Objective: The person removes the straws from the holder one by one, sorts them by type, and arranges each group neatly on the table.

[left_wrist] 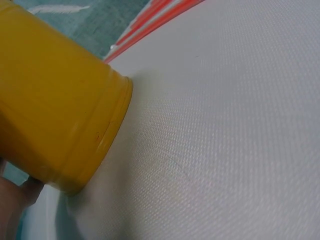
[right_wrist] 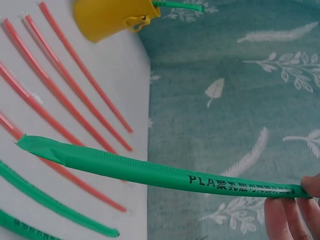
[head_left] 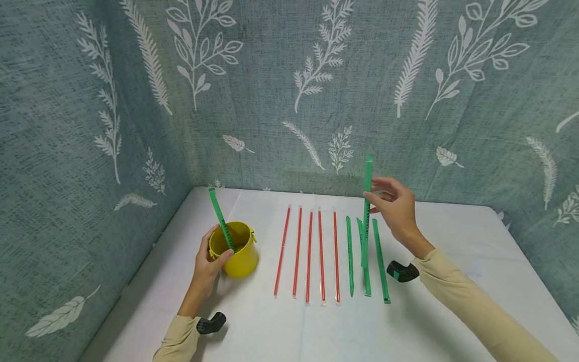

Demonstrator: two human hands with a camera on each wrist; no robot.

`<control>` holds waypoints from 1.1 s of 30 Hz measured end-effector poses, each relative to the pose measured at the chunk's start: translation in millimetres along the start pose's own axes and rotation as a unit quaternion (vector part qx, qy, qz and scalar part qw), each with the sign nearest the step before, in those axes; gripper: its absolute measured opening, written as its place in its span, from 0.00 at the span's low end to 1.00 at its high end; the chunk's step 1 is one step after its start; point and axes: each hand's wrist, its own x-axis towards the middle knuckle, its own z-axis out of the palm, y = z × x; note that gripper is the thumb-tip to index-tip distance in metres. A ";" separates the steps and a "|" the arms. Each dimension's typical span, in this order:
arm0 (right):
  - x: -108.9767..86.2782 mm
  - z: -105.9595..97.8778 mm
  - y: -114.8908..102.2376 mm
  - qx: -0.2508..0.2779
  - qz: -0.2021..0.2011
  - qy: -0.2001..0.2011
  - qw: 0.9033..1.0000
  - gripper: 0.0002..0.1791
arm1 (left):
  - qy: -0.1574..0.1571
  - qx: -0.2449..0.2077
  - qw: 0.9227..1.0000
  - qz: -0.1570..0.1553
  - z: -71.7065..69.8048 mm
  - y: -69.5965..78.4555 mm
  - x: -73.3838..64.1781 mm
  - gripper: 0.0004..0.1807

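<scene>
A small yellow bucket [head_left: 244, 261] stands on the left part of the table, its side close up in the left wrist view. My left hand [head_left: 206, 269] grips it, with the thumb at the near rim and fingers round the outside. One green paper-wrapped straw [head_left: 218, 210] leans inside, its top sticking out past the rim. My right hand [head_left: 399, 208] pinches another green-wrapped straw [right_wrist: 120, 169] between thumb and fingertips, holding it nearly upright above the table. Behind and below it lie several green-wrapped straws [head_left: 381, 261]. Dark printed letters run along the held wrapper.
Several red straws [head_left: 309, 256] in clear wrappers lie side by side in the middle of the white table [head_left: 267, 332]. A leaf-patterned grey-green cloth [head_left: 271, 90] hangs behind and at the sides. Black devices [head_left: 402, 272] sit at both wrists.
</scene>
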 end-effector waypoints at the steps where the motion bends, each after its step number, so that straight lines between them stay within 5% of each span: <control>1: -0.8 -1.8 1.0 -0.003 0.003 0.000 1.000 0.21 | 0.001 0.000 1.000 -0.001 0.1 0.1 0.0 0.38; 23: -18.4 -37.7 38.3 -0.068 0.062 0.007 0.996 0.23 | 0.007 0.002 1.000 -0.003 0.7 -0.5 1.1 0.38; 33: -26.1 -49.4 54.5 -0.097 0.093 0.000 0.991 0.24 | 0.010 -0.007 1.000 -0.006 -6.1 -26.6 7.6 0.39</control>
